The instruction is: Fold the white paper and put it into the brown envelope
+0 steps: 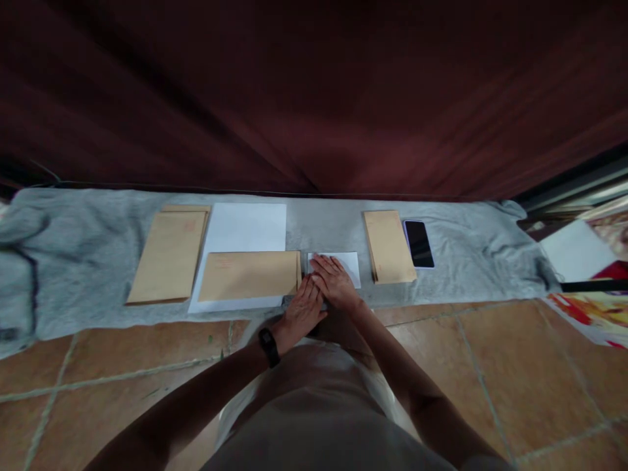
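Note:
My right hand [337, 282] lies flat on a small white folded paper [351, 266], its fingers stretched toward the upper left. Just to its left, my left hand [303, 309], with a black watch on the wrist, rests with fingers extended; its fingertips meet the right hand. The left hand is close to the right end of a long brown envelope stack [249, 276], which lies on large white sheets [248, 226]. Neither hand grips anything that I can see. Part of the small paper is hidden beneath the right hand.
Larger brown envelopes [169, 256] lie at the left, and another brown envelope stack [390, 246] sits at the right beside a dark-screened phone [418, 244]. Everything rests on a grey cloth [483, 252]. A dark red curtain [314, 150] hangs behind; tiled floor [441, 353] shows in front.

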A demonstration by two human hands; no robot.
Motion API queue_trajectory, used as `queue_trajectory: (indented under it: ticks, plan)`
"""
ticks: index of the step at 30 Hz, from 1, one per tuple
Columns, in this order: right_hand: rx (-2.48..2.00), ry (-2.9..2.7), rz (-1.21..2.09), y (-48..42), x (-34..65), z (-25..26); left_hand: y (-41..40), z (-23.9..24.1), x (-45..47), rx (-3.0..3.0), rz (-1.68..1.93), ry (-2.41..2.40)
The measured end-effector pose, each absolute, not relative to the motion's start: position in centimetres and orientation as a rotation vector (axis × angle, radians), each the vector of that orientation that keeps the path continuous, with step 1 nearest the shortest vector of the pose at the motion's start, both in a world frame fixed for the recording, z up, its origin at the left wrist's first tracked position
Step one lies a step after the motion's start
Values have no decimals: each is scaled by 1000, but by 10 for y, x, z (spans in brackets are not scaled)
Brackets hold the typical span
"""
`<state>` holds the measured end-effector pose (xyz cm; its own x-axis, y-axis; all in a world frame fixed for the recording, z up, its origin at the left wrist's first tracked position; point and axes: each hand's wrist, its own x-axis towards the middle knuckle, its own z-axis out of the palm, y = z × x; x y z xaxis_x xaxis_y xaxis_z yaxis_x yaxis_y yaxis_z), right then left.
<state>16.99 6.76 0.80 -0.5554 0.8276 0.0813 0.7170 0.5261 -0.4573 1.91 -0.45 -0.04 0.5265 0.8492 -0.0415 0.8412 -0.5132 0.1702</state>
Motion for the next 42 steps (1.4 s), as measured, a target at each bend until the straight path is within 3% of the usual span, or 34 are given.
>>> queue_trajectory:
  ticks: [17,31,42]
  plan:
    - [-1617,-2273,342,30,201,3,0,5,22,2621,166,1491]
    - [-1632,-2245,192,18,222,-11,-25,14,8,2675,16,1576]
    - [-1636,-2240,200,16,225,-14,-28,23,8,2643,97,1626]
